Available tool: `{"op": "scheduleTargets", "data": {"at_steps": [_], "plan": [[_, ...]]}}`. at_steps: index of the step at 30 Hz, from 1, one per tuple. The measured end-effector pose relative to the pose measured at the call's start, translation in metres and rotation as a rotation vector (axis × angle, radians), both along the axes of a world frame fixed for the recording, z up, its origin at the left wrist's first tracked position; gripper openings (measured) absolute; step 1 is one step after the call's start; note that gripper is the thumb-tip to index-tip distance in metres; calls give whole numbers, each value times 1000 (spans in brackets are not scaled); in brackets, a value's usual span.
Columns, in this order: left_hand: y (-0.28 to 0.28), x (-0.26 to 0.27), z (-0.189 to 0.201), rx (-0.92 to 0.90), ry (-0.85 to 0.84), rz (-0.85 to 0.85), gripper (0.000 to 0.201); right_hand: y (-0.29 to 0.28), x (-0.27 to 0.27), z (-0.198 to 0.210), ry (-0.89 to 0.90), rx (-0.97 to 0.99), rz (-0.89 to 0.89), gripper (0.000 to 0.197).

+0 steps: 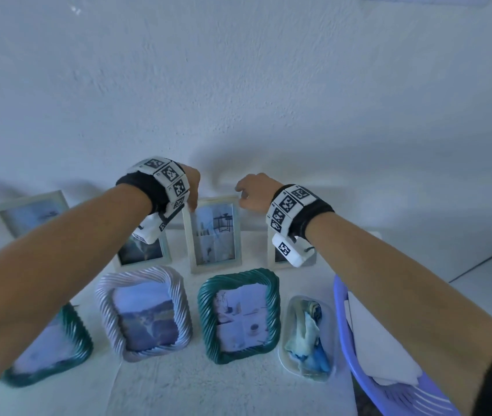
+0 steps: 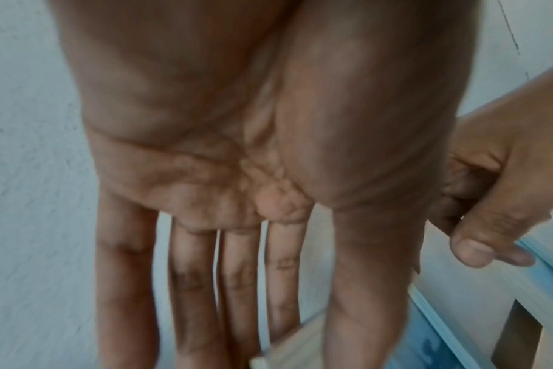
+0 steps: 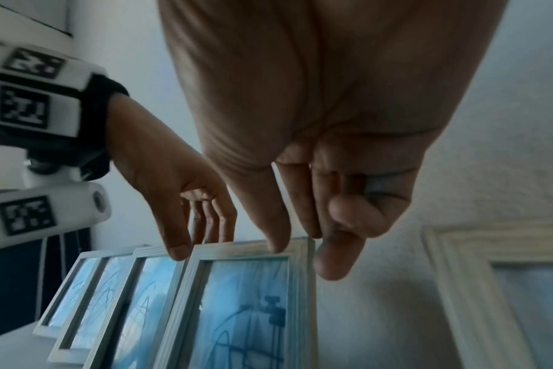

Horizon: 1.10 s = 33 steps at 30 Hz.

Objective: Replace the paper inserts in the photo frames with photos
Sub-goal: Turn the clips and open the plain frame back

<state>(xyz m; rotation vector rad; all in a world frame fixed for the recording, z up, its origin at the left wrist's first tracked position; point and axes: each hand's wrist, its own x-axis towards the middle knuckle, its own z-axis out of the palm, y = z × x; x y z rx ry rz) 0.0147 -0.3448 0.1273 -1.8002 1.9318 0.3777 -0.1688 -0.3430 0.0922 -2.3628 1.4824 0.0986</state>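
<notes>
Left hand [image 1: 192,187] at top left corner of pale wooden frame [image 1: 215,234]: fingers straight, down behind frame, thumb tip on front edge; touching, not clamped. Frame upright on desk [image 1: 238,385], between both hands, back row near wall. Right hand [image 1: 253,192] at top right corner: thumb in front, fingers loosely curled behind, light pinch likely. Judgement: light, rigid, glazed front fragile, tips easily; take by both top corners or side rails, off glass.

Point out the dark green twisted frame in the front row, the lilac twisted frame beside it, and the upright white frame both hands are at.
dark green twisted frame [image 1: 205,310], head view, left rim.
lilac twisted frame [image 1: 105,301], head view, left rim.
upright white frame [image 1: 191,250], head view, left rail.
</notes>
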Motion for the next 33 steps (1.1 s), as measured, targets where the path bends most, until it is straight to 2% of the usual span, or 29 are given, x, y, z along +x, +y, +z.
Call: {"op": "scheduleTargets", "data": {"at_steps": [3, 7, 11, 13, 16, 19, 23, 26, 29, 30, 32, 33], "plan": [[5, 4, -6, -44, -46, -29, 16, -1, 8, -2, -6, 34, -43, 36], [15, 4, 3, -17, 59, -29, 16, 4, 9, 0, -100, -7, -113, 26], [23, 14, 16, -100, 200, -54, 20, 12, -3, 8, -223, -18, -157, 22], [27, 21, 28, -144, 312, -55, 23, 18, -11, 19, -307, -82, -168, 21], [40, 26, 55, -207, 569, -34, 27, 32, -25, 39, -438, -266, -180, 22], [59, 24, 86, -290, 777, -33, 25, 52, -38, 60, -663, -358, -210, 27], [92, 19, 121, -425, 1004, -79, 21, 96, -48, 82, -948, -294, -248, 24], [123, 11, 131, -411, 1177, -85, 25, 140, -55, 84, -1089, -166, -253, 47], [156, 2, 118, -325, 1292, -37, 26, 188, -57, 66, -1288, 7, -239, 39], [165, 0, 109, -304, 1299, -24, 26, 202, -57, 55, -1314, 47, -265, 41], [184, -2, 86, -271, 1291, 16, 25, 229, -57, 32, -1321, 130, -300, 57], [193, -3, 72, -252, 1287, 46, 23, 242, -57, 21, -1348, 172, -338, 58]]}}
